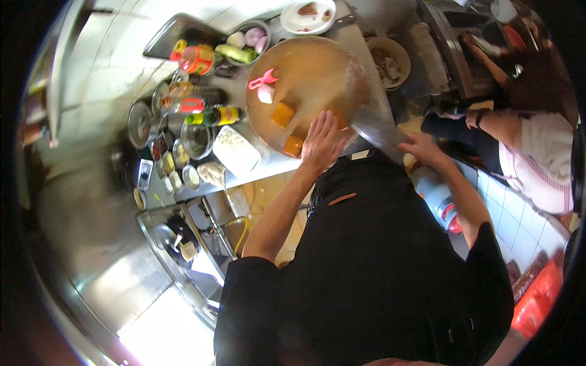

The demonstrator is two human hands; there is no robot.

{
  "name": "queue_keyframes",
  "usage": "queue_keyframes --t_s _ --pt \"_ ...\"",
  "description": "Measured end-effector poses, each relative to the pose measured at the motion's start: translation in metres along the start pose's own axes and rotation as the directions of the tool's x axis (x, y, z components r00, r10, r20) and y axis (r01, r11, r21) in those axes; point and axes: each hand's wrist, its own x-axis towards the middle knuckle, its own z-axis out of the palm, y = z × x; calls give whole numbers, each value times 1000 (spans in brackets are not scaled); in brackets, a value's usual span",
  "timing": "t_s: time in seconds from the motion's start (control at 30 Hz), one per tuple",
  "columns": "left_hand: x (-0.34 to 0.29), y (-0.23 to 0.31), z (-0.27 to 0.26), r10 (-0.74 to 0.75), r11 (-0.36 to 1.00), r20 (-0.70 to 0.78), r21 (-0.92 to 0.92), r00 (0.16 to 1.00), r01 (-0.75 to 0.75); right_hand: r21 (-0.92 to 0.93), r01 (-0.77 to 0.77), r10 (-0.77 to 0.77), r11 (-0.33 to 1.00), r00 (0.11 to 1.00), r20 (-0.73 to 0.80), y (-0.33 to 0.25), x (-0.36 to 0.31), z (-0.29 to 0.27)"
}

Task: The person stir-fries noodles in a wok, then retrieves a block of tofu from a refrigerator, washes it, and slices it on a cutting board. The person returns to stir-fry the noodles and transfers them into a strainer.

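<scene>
On the round wooden chopping board lie several orange blocks, perhaps pumpkin, with one block left of my fingers and a smaller block nearer me. My left hand rests flat with its fingers stretched out, next to a third orange piece partly hidden behind it. My right hand grips a cleaver at the board's right edge; its broad blade is slightly blurred. A pink peeler and a white piece sit at the board's left.
Bottles, jars and a white tray crowd the counter left of the board. Behind stand a bowl of vegetables and a white dish. A bucket stands at right, where another person is close by.
</scene>
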Motion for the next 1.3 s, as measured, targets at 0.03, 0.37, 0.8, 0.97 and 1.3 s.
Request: queue_keyframes --t_s 0.03,0.37,0.8,0.97,1.3 --pt "5 2 1 -24 998 -11 62 1000 25 12 -124 123 992 992 28 7 -7 -13" --pt "-45 -2 -39 -459 863 -342 46 820 502 620 -17 93 784 992 -90 -24 7 8" --pt "23 -67 -55 -317 948 -199 -73 927 309 76 78 -57 994 966 -251 -38 46 48" --pt "26 -3 -4 2 998 -149 59 989 7 129 91 -59 987 971 -234 -44 52 41" --pt "11 9 -4 -59 996 3 67 998 59 108 103 -98 989 994 -59 -28 31 38"
